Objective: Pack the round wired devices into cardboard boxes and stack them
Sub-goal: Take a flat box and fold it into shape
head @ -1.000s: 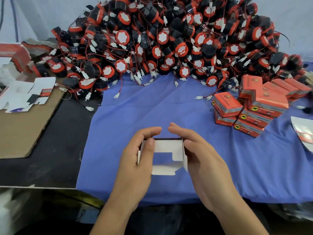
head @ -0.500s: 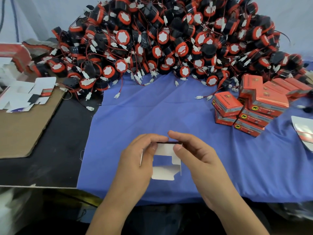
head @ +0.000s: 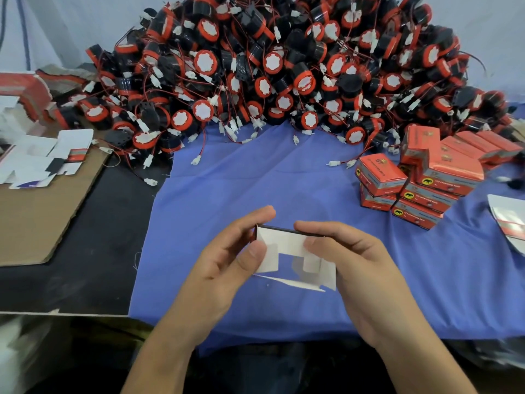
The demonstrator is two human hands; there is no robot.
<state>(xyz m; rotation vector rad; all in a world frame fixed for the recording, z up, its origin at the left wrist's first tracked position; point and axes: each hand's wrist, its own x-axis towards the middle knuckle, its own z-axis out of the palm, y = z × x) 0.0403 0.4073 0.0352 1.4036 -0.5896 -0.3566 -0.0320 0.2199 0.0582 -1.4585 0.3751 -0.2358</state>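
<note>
Left hand (head: 224,260) and right hand (head: 352,260) both pinch 1 unfolded cardboard box (head: 287,251) above blue cloth (head: 255,180); round wired devices (head: 270,66) heaped behind.

Pale wall (head: 56,29) behind, blue cloth (head: 284,180) on blk table (head: 93,251), cardboard sheet (head: 42,223) left

A black table (head: 93,251) carries a blue cloth (head: 255,180) spread over most of it. Along the cloth's far edge lies a heap of round wired devices (head: 284,66), spilling past its left side. Stacked red boxes (head: 420,177) stand on the cloth's right part. Left of the cloth lies a brown cardboard sheet (head: 42,220).
</note>
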